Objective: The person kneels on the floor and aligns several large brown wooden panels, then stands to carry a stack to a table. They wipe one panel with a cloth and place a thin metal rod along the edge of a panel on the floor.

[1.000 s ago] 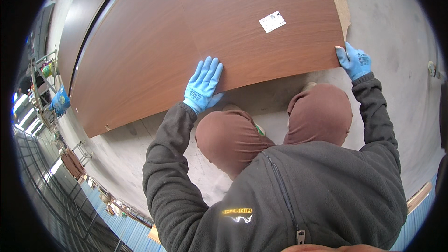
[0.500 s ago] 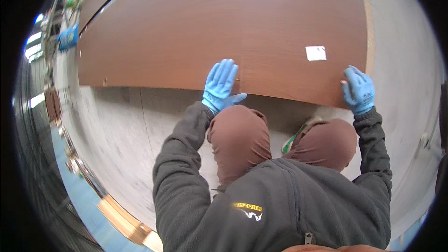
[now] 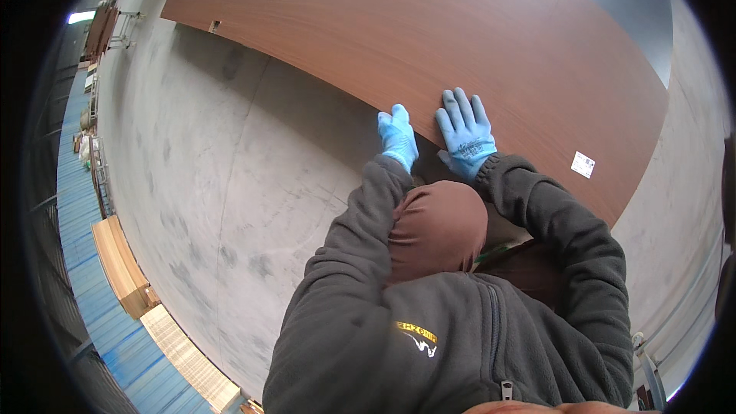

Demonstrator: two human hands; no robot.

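A large brown wood-grain panel [image 3: 399, 31] slants across the upper view, its near edge just beyond my knees. My left hand [image 3: 398, 140], in a light blue glove, is at that edge with its fingers bent and closed around it; the fingers' undersides are hidden. Beside it, my right hand [image 3: 466, 132], gloved alike, lies flat on the panel's top face with fingers spread. A white label [image 3: 583, 165] is stuck on the panel to the right of this hand. Toward the far left end, a small cut-out [image 3: 215, 26] shows at the near edge.
A dark grey-blue sheet surface [image 3: 629, 0] lies beyond the panel at upper right. Grey concrete floor [image 3: 222, 184] spreads to the left. Stacked light wood pieces [image 3: 123, 268] and a slatted stack [image 3: 188, 356] stand along a blue strip [image 3: 100, 291].
The panel now appears turned, its left end farther away. My right hand has moved from the right corner to lie beside my left, which went from flat to bent at the edge.
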